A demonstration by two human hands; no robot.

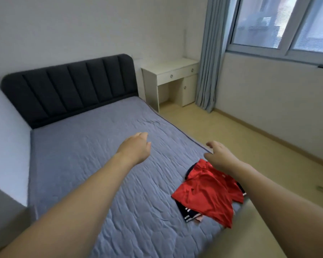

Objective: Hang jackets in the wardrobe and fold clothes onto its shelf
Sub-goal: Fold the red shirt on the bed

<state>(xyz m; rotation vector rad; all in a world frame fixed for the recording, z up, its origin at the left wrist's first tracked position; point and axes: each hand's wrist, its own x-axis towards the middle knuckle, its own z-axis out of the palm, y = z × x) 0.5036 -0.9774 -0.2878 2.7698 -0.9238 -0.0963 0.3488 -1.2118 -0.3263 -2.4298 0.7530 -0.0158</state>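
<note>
A crumpled red shirt point(207, 194) lies on the grey-blue bed point(93, 164) near its right edge. A dark garment with white stripes point(187, 214) pokes out beneath it, plus a bit of pink cloth. My left hand point(137, 147) reaches out over the middle of the mattress, fingers relaxed, holding nothing. My right hand point(219, 157) hovers just above the far end of the red shirt, fingers loosely spread, with nothing in it. No wardrobe or jacket shows in this view.
A dark padded headboard point(69, 88) stands at the far end of the bed. A white desk with drawers point(173, 81) sits beside it, then a blue-grey curtain point(211, 58) and a window point(287, 25). Tan floor point(250, 142) runs along the bed's right side.
</note>
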